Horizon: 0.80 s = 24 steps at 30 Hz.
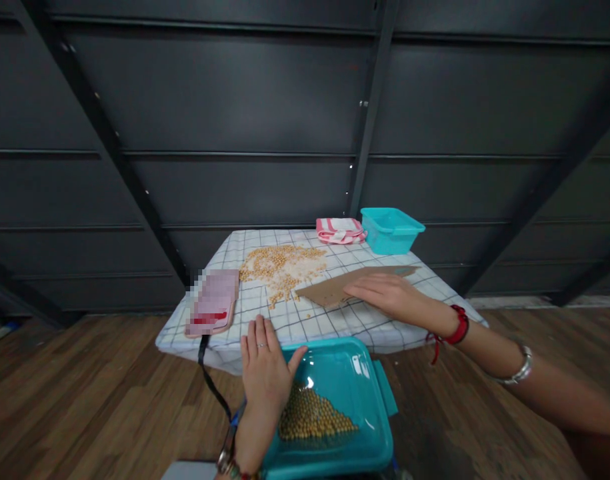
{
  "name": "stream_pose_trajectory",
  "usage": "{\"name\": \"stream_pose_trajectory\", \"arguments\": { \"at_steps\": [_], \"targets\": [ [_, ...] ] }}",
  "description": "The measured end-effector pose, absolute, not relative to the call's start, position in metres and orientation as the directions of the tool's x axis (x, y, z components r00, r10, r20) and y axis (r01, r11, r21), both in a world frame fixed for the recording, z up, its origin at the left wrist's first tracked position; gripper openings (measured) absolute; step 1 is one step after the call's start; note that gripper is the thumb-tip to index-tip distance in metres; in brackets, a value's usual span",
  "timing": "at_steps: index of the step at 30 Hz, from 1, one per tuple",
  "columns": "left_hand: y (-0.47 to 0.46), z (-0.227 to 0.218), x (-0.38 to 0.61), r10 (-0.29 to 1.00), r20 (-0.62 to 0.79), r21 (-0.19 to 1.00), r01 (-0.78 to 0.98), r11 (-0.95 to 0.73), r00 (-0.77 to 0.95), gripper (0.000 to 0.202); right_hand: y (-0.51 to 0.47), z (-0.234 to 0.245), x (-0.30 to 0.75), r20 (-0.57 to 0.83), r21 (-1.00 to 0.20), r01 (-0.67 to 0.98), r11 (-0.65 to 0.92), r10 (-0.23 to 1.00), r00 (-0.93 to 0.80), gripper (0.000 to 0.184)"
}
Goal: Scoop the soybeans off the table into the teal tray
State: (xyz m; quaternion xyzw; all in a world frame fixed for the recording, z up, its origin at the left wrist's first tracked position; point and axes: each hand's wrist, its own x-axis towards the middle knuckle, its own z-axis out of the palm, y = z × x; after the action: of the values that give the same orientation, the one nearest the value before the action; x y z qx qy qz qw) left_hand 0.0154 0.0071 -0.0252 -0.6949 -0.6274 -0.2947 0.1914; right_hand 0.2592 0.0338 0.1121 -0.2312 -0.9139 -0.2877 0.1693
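My left hand (265,370) is stretched out flat, palm down, fingertips at the table's near edge. It lies over the left rim of a teal plastic tub (357,383), whose bottom holds a pile of soybeans (315,415). With my right hand (382,292) I grip a flat piece of brown cardboard (329,291), fingers over its upper face and the thumb hidden. The cardboard is tilted low over the cloth. Left of it, loose soybeans (269,260) mixed with whitish bits are spread across the tabletop.
A checked white cloth (279,325) covers the table. A phone in a pink case (212,303) with a black strap lies at its left edge. At the back right are a folded pink-striped towel (339,231) and a small turquoise basket (392,233), before a dark panelled wall (245,93).
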Motion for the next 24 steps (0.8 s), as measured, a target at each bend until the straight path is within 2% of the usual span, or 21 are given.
{"name": "stream_pose_trajectory", "arguments": {
  "at_steps": [6, 10, 17, 24],
  "targets": [
    [0.007, -0.025, 0.015, 0.756, 0.652, 0.079, 0.989, -0.129, 0.047, 0.085, 0.04, 0.102, 0.27, 0.421, 0.257, 0.57, 0.78, 0.441, -0.793, 0.025],
    [0.007, -0.024, 0.016, 0.748, 0.663, 0.078, 0.989, -0.125, 0.042, 0.086, 0.039, 0.104, 0.276, 0.384, 0.204, 0.585, 0.785, 0.486, -0.785, 0.025],
    [0.007, -0.024, 0.017, 0.726, 0.685, 0.033, 0.994, -0.109, 0.057, 0.086, 0.028, 0.108, 0.287, 0.547, 0.343, 0.599, 0.724, 0.365, -0.753, 0.027],
    [0.006, -0.024, 0.017, 0.719, 0.693, 0.029, 0.994, -0.101, 0.053, 0.086, 0.01, 0.121, 0.277, 0.418, 0.5, 0.562, 0.659, 0.384, -0.823, 0.034]
  ]
}}
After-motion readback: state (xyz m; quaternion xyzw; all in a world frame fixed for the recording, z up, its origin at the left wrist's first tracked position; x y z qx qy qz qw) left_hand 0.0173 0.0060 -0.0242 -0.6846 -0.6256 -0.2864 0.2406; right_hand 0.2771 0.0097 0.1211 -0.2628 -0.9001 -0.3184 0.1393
